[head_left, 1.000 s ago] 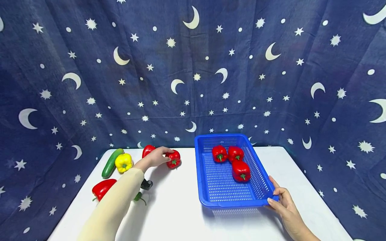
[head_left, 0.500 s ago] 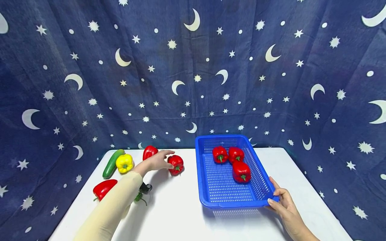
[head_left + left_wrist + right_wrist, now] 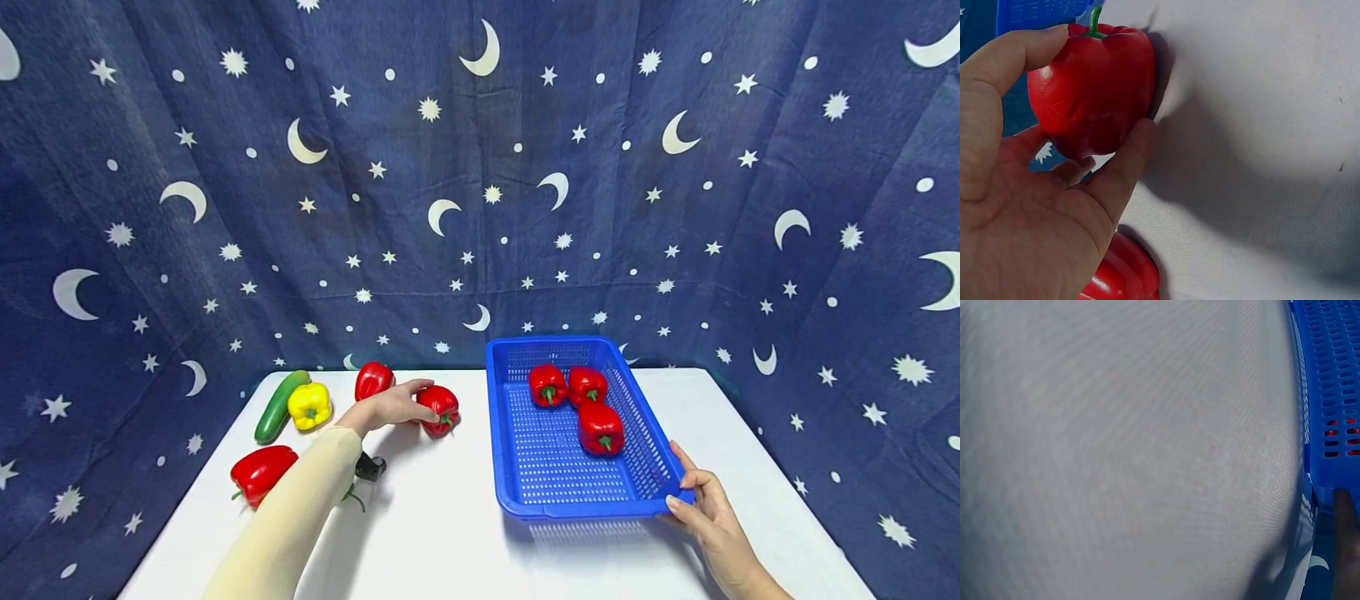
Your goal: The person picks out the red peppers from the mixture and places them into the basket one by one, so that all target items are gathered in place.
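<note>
My left hand (image 3: 390, 407) grips a red bell pepper (image 3: 442, 407) on the white table, left of the blue basket (image 3: 592, 508). In the left wrist view the thumb lies beside the green stem of that pepper (image 3: 1100, 94), and the fingers reach around its other side. Another red bell pepper (image 3: 373, 381) lies just behind my left hand. At the basket's near right corner my right hand (image 3: 712, 521) holds the rim, thumb on top. The right wrist view shows one finger (image 3: 1347, 544) against the basket's perforated blue wall (image 3: 1329, 469).
Three red bell peppers (image 3: 600, 428) lie inside the basket. On the left are a cucumber (image 3: 281, 407), a yellow bell pepper (image 3: 309, 406) and a red bell pepper (image 3: 262, 473). A dark, shiny vegetable (image 3: 370, 467) is partly hidden by my left sleeve (image 3: 300, 508). A starry curtain (image 3: 480, 167) hangs behind.
The red pepper at my left hand has shifted slightly right and nearer. Half a second ago those fingers were spread more loosely over it; now they close around it. The right hand and basket stay put.
</note>
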{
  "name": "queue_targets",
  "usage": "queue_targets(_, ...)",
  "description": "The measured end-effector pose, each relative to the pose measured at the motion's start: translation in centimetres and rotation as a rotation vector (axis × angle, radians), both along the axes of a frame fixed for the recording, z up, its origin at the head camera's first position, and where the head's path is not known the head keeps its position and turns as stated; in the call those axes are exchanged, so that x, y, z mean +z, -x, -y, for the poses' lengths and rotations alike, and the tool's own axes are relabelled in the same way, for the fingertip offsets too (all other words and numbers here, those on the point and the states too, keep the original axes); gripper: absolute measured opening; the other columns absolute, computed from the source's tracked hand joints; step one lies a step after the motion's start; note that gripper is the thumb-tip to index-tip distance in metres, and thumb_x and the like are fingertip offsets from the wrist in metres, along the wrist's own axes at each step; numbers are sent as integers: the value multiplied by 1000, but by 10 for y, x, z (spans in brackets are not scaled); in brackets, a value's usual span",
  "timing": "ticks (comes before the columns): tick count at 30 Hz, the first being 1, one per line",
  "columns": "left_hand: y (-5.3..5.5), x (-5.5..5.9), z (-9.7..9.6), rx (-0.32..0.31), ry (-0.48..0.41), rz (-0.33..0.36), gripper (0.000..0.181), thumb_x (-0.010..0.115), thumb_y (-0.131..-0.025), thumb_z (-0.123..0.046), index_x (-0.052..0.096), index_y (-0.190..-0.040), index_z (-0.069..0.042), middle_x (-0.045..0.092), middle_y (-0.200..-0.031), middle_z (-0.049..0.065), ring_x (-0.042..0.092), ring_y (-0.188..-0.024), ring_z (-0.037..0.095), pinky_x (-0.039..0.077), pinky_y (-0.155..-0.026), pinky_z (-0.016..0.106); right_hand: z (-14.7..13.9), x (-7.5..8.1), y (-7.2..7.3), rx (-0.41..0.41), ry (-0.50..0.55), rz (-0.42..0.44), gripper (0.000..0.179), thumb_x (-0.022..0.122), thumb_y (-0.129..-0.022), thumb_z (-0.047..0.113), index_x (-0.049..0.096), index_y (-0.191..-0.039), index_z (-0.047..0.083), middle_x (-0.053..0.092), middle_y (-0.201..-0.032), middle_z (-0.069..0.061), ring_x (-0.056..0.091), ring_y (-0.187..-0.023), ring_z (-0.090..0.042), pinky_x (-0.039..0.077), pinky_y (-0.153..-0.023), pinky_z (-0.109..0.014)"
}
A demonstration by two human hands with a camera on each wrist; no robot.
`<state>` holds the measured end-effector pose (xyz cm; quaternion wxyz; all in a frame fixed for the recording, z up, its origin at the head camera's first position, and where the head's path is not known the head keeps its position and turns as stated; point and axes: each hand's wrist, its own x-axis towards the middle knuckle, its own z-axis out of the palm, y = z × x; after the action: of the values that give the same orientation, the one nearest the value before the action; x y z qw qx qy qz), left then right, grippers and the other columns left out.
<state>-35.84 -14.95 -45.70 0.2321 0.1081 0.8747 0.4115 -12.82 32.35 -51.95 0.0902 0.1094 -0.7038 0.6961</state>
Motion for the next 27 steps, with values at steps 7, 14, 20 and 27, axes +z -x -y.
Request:
queue_targets(7,0,-4,-2,-10,-15,-19,88,83,-83,-27,39,-158,-13,50,-145,16,49,-127,31,48,-101,44,-1,0,0,10,11,-21,15,44,-105,-5,35,-113,4,15,-170,0,40,-134,4,54,-92,-26)
queue_targets(14,1,-8,-4,4,-30,-10,86,82,-82,-21,39,-157,-13,51,-143,16,49,-125,30,52,-95,39,0,0,0,6,5,-11,15,44,-105,-5,34,-113,2,14,-171,-1,40,-133,5,54,-91,-26)
queue_targets(20,1,-10,-5,2,-47,-1,86,80,-84,-20,38,-157,-11,49,-144,19,49,-125,32,53,-92,36,0,0,0,-3,-7,2,16,45,-105,-4,33,-114,2,12,-171,-2,39,-132,6,54,-91,-26)
queue_targets(27,0,-11,-4,16,-86,23,85,81,-84,-19,39,-157,-11,50,-142,19,52,-119,30,55,-91,37,0,-1,0,7,4,-14,16,44,-105,-4,33,-114,2,11,-171,-2,40,-133,5,55,-92,-27)
